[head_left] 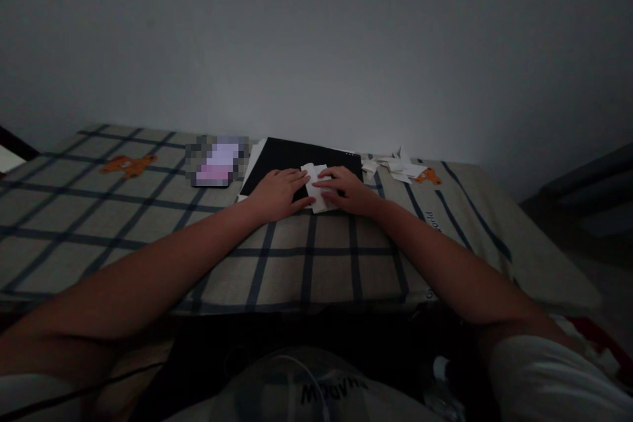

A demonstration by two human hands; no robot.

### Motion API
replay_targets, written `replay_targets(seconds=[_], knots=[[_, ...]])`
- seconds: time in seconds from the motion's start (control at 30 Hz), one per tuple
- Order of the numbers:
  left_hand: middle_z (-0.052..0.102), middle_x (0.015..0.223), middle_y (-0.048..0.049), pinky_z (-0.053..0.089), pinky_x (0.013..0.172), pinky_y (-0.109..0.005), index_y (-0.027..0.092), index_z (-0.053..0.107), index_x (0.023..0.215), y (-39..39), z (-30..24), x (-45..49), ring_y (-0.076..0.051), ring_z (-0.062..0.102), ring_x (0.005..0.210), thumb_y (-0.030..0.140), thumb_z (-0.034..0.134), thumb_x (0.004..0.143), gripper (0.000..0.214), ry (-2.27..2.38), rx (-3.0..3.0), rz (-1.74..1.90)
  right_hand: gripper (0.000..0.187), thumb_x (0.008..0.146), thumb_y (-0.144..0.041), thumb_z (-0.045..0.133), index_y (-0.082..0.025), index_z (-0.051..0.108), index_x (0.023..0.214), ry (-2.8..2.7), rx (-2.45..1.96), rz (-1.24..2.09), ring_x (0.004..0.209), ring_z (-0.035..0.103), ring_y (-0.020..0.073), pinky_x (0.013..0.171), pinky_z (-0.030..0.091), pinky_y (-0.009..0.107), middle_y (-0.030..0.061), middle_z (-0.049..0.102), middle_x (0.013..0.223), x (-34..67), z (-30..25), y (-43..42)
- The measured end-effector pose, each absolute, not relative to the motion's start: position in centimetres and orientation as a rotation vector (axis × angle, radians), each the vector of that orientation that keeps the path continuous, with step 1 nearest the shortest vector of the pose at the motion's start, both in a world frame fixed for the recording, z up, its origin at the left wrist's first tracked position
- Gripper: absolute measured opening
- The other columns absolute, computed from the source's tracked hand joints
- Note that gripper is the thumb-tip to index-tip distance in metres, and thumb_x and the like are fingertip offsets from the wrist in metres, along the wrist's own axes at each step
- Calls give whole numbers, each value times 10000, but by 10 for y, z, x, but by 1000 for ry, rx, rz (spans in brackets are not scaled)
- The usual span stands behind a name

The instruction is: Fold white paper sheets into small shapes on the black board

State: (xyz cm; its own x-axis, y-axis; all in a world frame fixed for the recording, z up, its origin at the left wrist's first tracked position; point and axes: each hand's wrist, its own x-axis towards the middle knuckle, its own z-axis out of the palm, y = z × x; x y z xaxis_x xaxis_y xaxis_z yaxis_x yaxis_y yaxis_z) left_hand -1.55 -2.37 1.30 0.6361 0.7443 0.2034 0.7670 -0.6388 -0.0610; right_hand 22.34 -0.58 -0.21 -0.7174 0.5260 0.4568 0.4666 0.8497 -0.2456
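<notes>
A small folded piece of white paper (316,186) lies at the front edge of a black flat folder or notebook (291,153). From the left, my left hand (281,194) rests with its fingers stretched out and its thumb apart, the tips touching the paper's left side. My right hand (349,190) comes in from the other side; its fingers are spread, with their tips on the right part of the paper. Neither hand is closed round it. The paper's folds are too small and dim to make out fully.
A phone (217,165) with a lit, blurred screen lies left of the folder. Scraps of white paper (400,165) are heaped to the right. White sheets (253,157) show under the folder. The checked tablecloth (281,270) covers the table, which stands against a grey wall (316,46).
</notes>
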Motion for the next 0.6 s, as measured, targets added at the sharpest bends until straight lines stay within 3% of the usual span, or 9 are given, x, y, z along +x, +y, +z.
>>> replay_targets(seconds=[0.17,0.33,0.6], knots=[[451,1507,-90,311,1092,-426,180,418,1466,-21,11,-17,-266,384,1391,583,325,978,640,-1175,-2768,-248,536,961,-506,436,-228,497,1415,-2570,-844,189,1403,382,259,1127,319,509,121,452,1499,222,-8,1],[474,1488,-102,341,1061,-437,174,459,1438,-22,13,-16,-283,409,1360,609,366,954,657,-1212,-2735,-294,525,958,-488,445,-182,550,1371,-2590,-905,178,1391,410,269,1124,332,499,144,461,1491,223,-6,-4],[562,1395,-95,368,1038,-424,171,560,1350,-21,13,-18,-280,463,1288,596,402,942,610,-1186,-2763,-353,518,950,-493,459,-202,553,1369,-2598,-923,202,1383,419,267,1109,346,495,131,462,1493,224,-5,-4]])
